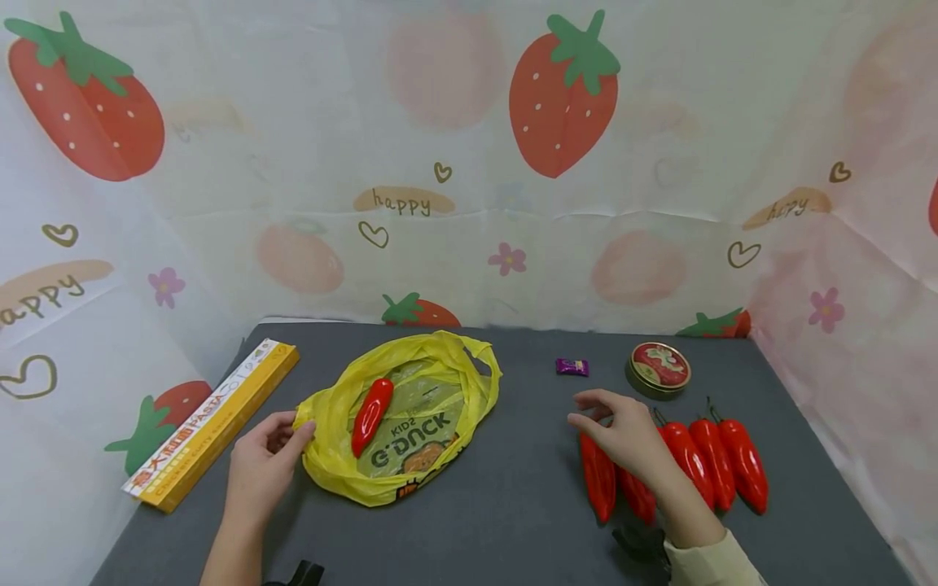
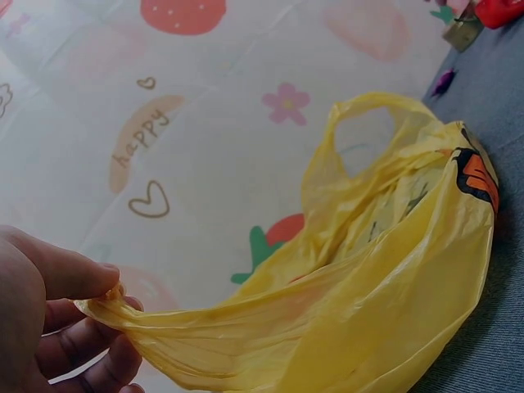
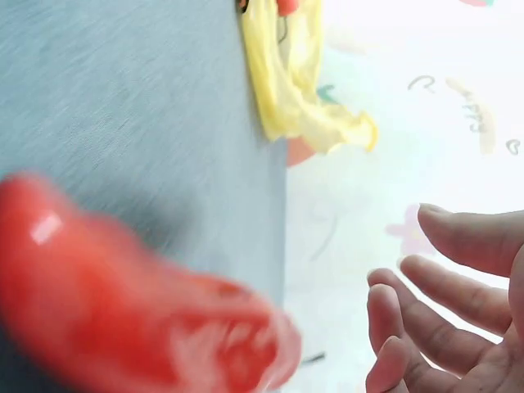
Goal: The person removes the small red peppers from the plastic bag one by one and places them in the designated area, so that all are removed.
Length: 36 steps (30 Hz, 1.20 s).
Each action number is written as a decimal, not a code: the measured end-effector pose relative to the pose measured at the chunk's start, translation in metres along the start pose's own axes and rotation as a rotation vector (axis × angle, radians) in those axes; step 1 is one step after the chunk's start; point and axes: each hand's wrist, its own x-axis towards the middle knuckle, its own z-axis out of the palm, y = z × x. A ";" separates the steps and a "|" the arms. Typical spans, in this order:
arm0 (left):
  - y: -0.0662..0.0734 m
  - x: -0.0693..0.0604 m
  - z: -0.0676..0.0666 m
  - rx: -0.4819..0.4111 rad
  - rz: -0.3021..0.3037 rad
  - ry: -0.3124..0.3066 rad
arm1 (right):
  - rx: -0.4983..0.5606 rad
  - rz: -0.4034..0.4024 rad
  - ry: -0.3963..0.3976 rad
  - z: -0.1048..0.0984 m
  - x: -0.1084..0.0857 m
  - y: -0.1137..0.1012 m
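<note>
A yellow plastic bag [image 1: 330, 431] lies spread open on the table, with one red chili pepper [image 1: 373, 415] inside it. My left hand [image 1: 265, 465] pinches the bag's left edge between thumb and fingers; the left wrist view shows the gathered plastic [image 2: 119, 307] stretched from the fingertips. On the right, my right hand [image 1: 632, 430] hovers over a row of several red chili peppers [image 1: 743, 468], partly covering some of them. Its fingers are loosely bent with nothing between them. In the right wrist view a blurred pepper [image 3: 123, 286] lies below the hand [image 3: 458, 311].
A yellow pasta box [image 1: 220, 423] lies slantwise at the left edge of the dark grey table [image 1: 513, 521]. Toward the back right are a small purple wrapped candy [image 1: 572, 367] and a round tin [image 1: 658, 368] with a strawberry lid. A strawberry-print cloth [image 1: 469, 146] hangs behind.
</note>
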 end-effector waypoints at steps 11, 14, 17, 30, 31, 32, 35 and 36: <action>-0.001 0.000 -0.001 0.006 0.009 -0.006 | 0.062 -0.028 -0.007 0.019 0.019 -0.027; -0.001 -0.001 -0.001 0.006 0.007 -0.009 | 0.077 -0.027 -0.017 0.023 0.024 -0.034; 0.000 -0.001 -0.001 0.005 0.005 -0.012 | 0.089 -0.035 -0.031 0.028 0.030 -0.040; -0.001 -0.001 -0.003 0.004 0.000 -0.020 | 0.125 -0.072 -0.065 0.046 0.049 -0.071; -0.001 -0.001 -0.003 0.003 0.002 -0.017 | 0.126 -0.075 -0.069 0.048 0.050 -0.074; 0.000 -0.001 -0.003 0.002 0.002 -0.015 | 0.127 -0.074 -0.073 0.050 0.051 -0.077; 0.000 -0.001 -0.003 0.001 0.008 -0.013 | 0.133 -0.079 -0.085 0.055 0.053 -0.086; 0.000 -0.001 -0.003 0.001 0.008 -0.012 | 0.132 -0.082 -0.087 0.057 0.054 -0.089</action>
